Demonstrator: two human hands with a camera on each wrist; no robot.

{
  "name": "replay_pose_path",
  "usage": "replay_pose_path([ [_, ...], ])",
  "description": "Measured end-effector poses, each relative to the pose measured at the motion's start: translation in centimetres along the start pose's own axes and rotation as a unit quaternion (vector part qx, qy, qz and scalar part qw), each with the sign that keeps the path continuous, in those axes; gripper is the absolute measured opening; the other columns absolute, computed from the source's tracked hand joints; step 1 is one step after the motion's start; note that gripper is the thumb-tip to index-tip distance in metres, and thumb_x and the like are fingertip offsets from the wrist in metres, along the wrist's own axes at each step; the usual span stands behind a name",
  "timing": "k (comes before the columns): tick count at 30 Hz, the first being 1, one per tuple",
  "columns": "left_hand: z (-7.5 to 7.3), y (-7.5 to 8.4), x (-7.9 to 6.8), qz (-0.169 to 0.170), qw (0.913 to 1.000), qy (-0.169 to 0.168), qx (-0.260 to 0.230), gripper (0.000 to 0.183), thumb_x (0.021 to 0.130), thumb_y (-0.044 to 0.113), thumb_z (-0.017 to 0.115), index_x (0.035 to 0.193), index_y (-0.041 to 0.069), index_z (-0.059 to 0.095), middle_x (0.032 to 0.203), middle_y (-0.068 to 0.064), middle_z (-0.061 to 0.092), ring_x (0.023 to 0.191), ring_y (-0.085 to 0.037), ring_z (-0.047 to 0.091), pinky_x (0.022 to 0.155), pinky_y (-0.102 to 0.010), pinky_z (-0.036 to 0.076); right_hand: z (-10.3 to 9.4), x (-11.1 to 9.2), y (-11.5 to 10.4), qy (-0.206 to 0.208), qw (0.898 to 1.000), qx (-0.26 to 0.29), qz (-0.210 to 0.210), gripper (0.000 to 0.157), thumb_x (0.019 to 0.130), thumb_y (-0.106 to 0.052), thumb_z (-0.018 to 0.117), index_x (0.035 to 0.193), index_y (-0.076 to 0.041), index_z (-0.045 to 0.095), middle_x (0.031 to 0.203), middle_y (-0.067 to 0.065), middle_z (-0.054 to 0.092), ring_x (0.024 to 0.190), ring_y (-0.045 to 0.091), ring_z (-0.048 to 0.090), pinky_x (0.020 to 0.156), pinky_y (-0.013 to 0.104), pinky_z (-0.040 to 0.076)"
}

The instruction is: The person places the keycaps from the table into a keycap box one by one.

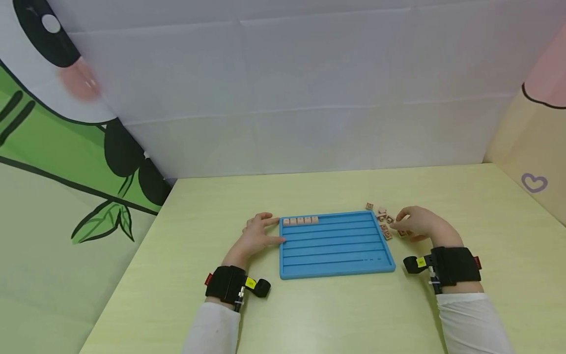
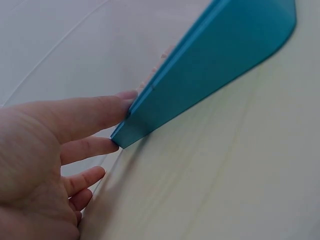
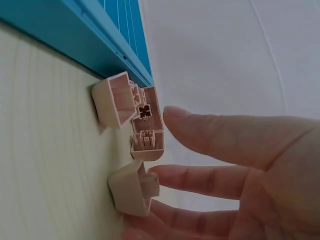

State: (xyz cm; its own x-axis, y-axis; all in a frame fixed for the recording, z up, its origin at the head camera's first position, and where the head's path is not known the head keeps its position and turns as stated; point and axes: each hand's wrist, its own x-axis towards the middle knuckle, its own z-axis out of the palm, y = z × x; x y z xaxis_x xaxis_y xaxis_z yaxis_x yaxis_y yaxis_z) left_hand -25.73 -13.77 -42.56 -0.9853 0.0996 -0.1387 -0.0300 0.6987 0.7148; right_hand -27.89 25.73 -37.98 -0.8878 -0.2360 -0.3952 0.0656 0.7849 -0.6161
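In the head view a blue ridged tray (image 1: 336,246) lies on the table, with a short row of beige keycaps (image 1: 300,221) along its top left groove. My left hand (image 1: 258,231) is at the tray's left side, thumb and index finger straight against the edge; the left wrist view shows the thumb (image 2: 100,112) at the tray's rim. Off the tray's right side my right hand (image 1: 420,225) reaches over loose keycaps (image 1: 383,228). Up close, several lie with hollow undersides showing, and the index fingertip is right at one keycap (image 3: 130,190), the thumb held apart.
A pale wooden table (image 1: 327,314) carries everything. One keycap (image 1: 369,206) sits apart, just beyond the tray's top right corner. Behind the table hangs a white cloth (image 1: 309,98), with a cartoon-printed panel (image 1: 66,128) on the left and a beige one (image 1: 530,147) on the right.
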Motion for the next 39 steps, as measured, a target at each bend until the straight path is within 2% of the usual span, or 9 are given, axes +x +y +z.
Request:
replay_pose_path([
  [8,-0.1,0.3,-0.1,-0.001,1.0000,0.000,-0.001,0.069,0.077,0.028,0.075,0.138,0.008,0.050,0.149,-0.011,0.030,0.137,-0.036,0.020,0.104,-0.055,0.023,0.1,0.1,0.0,0.001,1.000,-0.005,0.001,0.044,0.087,-0.023,0.063,0.113,0.011,0.052,0.090,0.014,0.057,0.080,0.022,0.056,0.070,0.035,0.053],
  [18,-0.1,0.4,-0.1,0.006,0.9999,0.000,0.011,0.069,0.077,0.029,0.075,0.138,0.008,0.049,0.149,-0.012,0.031,0.137,-0.037,0.021,0.104,-0.056,0.024,0.1,0.4,0.2,0.009,0.998,-0.054,-0.018,0.024,0.082,-0.016,0.068,0.090,0.006,0.062,0.078,0.007,0.058,0.070,0.017,0.054,0.063,0.030,0.046],
  [22,-0.1,0.4,0.0,0.010,0.9999,0.001,0.013,0.069,0.077,0.028,0.075,0.138,0.008,0.050,0.149,-0.012,0.031,0.137,-0.037,0.021,0.104,-0.055,0.023,0.1,0.5,0.3,0.012,0.998,-0.065,-0.022,0.022,0.081,-0.017,0.068,0.085,0.005,0.065,0.075,0.005,0.059,0.069,0.017,0.053,0.062,0.030,0.045],
  [29,-0.1,0.4,0.0,0.004,1.0000,0.000,0.004,0.069,0.077,0.027,0.075,0.138,0.006,0.049,0.149,-0.013,0.030,0.137,-0.037,0.019,0.104,-0.055,0.022,0.2,0.4,0.1,0.021,0.997,-0.079,-0.013,0.026,0.080,-0.022,0.071,0.083,0.004,0.068,0.073,0.005,0.061,0.069,0.018,0.052,0.062,0.031,0.042],
  [34,-0.1,0.3,-0.1,-0.001,1.0000,-0.001,0.002,0.069,0.077,0.027,0.075,0.138,0.007,0.049,0.150,-0.013,0.030,0.138,-0.037,0.018,0.105,-0.055,0.022,0.0,0.2,-0.2,0.035,0.996,-0.080,-0.023,0.026,0.082,-0.022,0.069,0.083,0.004,0.069,0.071,0.003,0.058,0.068,0.018,0.049,0.061,0.030,0.040],
  [39,0.0,0.2,-0.1,0.002,0.9999,0.001,0.012,0.070,0.077,0.028,0.075,0.138,0.006,0.049,0.149,-0.013,0.031,0.137,-0.038,0.020,0.104,-0.055,0.023,-0.3,-0.2,-0.8,0.048,0.997,-0.045,-0.036,0.026,0.087,-0.020,0.064,0.089,0.006,0.064,0.073,0.006,0.061,0.067,0.017,0.056,0.063,0.032,0.047],
])
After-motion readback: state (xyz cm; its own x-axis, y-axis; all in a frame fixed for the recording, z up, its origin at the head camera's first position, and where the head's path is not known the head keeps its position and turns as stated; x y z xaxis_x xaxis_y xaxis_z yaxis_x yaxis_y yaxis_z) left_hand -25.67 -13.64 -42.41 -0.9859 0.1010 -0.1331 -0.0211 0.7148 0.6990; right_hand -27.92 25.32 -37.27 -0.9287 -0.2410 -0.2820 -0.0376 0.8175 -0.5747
